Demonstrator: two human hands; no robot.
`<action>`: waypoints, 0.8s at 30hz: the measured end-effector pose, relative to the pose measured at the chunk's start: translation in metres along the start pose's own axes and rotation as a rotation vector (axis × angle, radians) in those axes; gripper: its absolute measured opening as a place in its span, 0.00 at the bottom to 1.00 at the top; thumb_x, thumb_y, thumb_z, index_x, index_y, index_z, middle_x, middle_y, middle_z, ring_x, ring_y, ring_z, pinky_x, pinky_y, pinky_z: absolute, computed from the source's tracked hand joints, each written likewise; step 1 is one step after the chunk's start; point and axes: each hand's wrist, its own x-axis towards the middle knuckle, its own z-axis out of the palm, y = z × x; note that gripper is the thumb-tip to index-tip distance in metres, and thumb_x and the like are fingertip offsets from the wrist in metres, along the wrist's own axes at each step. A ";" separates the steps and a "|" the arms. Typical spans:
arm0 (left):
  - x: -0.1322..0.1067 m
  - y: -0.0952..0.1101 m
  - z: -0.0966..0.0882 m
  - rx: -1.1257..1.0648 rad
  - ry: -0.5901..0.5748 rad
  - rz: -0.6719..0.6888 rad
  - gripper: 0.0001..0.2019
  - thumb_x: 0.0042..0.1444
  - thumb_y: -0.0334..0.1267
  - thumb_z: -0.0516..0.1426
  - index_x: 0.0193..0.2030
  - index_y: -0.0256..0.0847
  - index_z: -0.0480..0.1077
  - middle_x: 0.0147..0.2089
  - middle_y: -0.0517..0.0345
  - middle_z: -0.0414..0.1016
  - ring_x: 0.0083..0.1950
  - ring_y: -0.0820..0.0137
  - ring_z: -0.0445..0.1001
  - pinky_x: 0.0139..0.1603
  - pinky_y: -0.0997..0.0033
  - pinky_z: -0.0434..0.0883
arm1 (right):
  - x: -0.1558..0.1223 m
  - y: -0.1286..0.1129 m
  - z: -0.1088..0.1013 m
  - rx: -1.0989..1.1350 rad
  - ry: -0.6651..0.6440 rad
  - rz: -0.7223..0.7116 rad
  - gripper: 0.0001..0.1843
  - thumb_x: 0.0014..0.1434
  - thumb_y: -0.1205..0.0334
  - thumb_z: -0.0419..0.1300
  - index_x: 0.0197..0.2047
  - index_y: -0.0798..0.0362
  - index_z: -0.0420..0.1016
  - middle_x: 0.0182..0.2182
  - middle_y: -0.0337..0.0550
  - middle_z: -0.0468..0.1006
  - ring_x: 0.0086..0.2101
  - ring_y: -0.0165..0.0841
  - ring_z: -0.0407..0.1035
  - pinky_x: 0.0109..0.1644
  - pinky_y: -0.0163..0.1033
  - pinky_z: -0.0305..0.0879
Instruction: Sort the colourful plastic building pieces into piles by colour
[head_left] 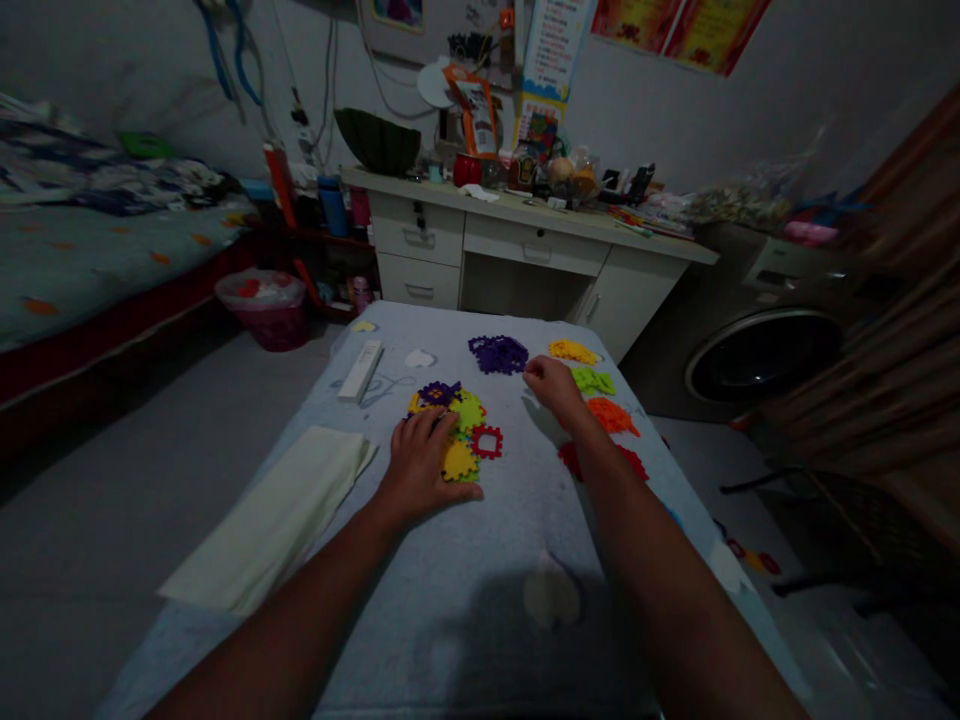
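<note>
Nearest us on the table (pixel 405 610), a folded pale sheet (pixel 270 520) lies along the left edge, and the red pile (pixel 634 463) sits toward the right edge, partly hidden by our right forearm.

Farther in, our left hand (pixel 424 462) rests with fingers spread over the mixed-colour cluster (pixel 459 460), around the middle of the table; its thumb points away to the side. At the cluster's right is a red square frame (pixel 487 442). These notched pieces look like thin, light, stiff plastic; we would take each by its flat faces near the rim, since a pinch on the teeth could slip or bend one.

The orange pile (pixel 611 415) and green pile (pixel 592 381) follow the right edge. Our right hand (pixel 551 383) has its fingertips drawn together just beside the purple pile (pixel 499 355), near the far edge; we cannot tell whether they grip a piece. The yellow pile (pixel 573 351) lies toward the far right corner.
</note>
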 end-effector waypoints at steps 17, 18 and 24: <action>0.001 -0.005 0.003 0.009 0.059 -0.087 0.59 0.37 0.64 0.67 0.71 0.41 0.47 0.68 0.38 0.58 0.68 0.43 0.58 0.65 0.42 0.58 | -0.041 -0.050 0.059 0.220 -0.136 -0.231 0.21 0.51 0.68 0.66 0.50 0.52 0.75 0.43 0.43 0.71 0.44 0.34 0.66 0.54 0.41 0.62; 0.000 -0.005 0.004 0.010 0.060 -0.084 0.58 0.37 0.64 0.67 0.71 0.41 0.47 0.68 0.38 0.58 0.68 0.43 0.58 0.65 0.43 0.58 | -0.040 -0.049 0.057 0.256 -0.132 -0.215 0.19 0.51 0.69 0.64 0.48 0.52 0.76 0.41 0.42 0.72 0.42 0.33 0.66 0.51 0.40 0.63; 0.000 -0.007 0.004 0.016 0.043 -0.072 0.48 0.47 0.62 0.63 0.70 0.41 0.52 0.68 0.39 0.58 0.69 0.46 0.57 0.66 0.44 0.58 | -0.032 -0.035 0.045 0.511 -0.170 -0.108 0.08 0.51 0.66 0.59 0.36 0.53 0.76 0.26 0.34 0.70 0.29 0.29 0.65 0.37 0.35 0.61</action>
